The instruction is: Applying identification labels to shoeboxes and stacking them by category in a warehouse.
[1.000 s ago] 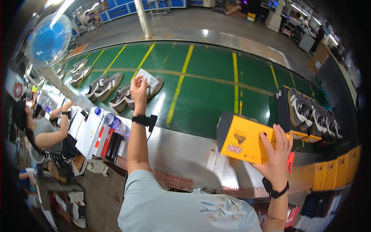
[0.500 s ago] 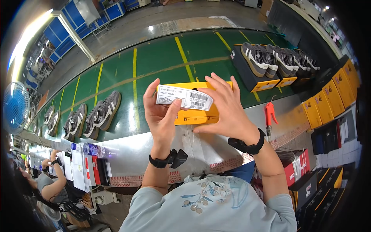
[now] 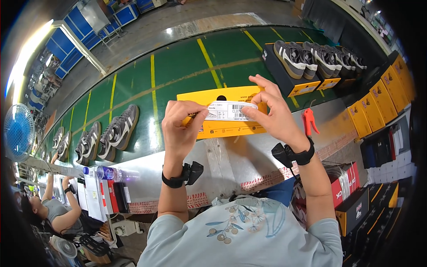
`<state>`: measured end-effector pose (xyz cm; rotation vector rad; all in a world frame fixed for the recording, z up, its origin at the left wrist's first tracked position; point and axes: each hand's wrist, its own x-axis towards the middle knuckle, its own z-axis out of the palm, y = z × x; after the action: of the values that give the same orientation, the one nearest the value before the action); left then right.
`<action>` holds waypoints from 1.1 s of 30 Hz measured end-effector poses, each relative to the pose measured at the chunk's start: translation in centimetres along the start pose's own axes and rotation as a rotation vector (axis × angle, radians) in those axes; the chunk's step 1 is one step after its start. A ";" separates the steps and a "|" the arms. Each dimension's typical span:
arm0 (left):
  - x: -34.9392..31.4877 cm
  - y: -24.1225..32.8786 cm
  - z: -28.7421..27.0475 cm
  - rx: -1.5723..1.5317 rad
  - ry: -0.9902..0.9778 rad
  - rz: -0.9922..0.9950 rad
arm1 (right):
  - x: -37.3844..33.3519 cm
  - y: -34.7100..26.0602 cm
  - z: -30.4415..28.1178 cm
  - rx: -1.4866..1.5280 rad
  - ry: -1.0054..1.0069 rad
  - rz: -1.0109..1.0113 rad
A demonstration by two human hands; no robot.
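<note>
A long green belt with yellow cross lines (image 3: 178, 60) stretched across in front of you, bordered on your side by a bare silver metal ledge (image 3: 249, 155). A rectangular yellow cardboard box with a round dark hole (image 3: 231, 129) was at the belt's near edge, its long side running left to right before your chest. Grey shoes with white stripes (image 3: 124, 129) stood on the belt well off to the left, and more grey shoes on dark-and-yellow boxes (image 3: 289, 60) were beyond your right hand. Your left hand (image 3: 180, 122) pinched between thumb and forefinger, and your right hand (image 3: 275, 113) did likewise, with its other fingers spread; neither grip was released, for both were grasping a narrow white paper label with a barcode (image 3: 227, 111). That strip was in front of the box's yellow face, its long axis nearly parallel to the box's long side, though you could not tell from this angle whether its back touched the cardboard. Neither hand was nearer, since each had one end: the label lay to the right of your left fingertips and to the left of your right ones, spanning the gap between them.
</note>
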<state>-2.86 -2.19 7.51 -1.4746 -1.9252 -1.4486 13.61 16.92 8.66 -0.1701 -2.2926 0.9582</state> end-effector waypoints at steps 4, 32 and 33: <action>-0.4 0.1 0.1 -0.010 -0.057 -0.065 | -0.4 0.6 -1.5 0.045 -0.092 0.112; -0.2 -0.2 1.7 0.054 -0.183 0.001 | -0.5 2.1 -3.0 -0.003 -0.112 0.089; -0.2 -0.1 1.8 0.052 -0.182 -0.013 | -0.5 2.1 -3.0 -0.004 -0.109 0.092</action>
<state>-2.31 -0.80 6.54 -1.6218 -2.0650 -1.2986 15.61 20.03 8.61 -0.2322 -2.4044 1.0322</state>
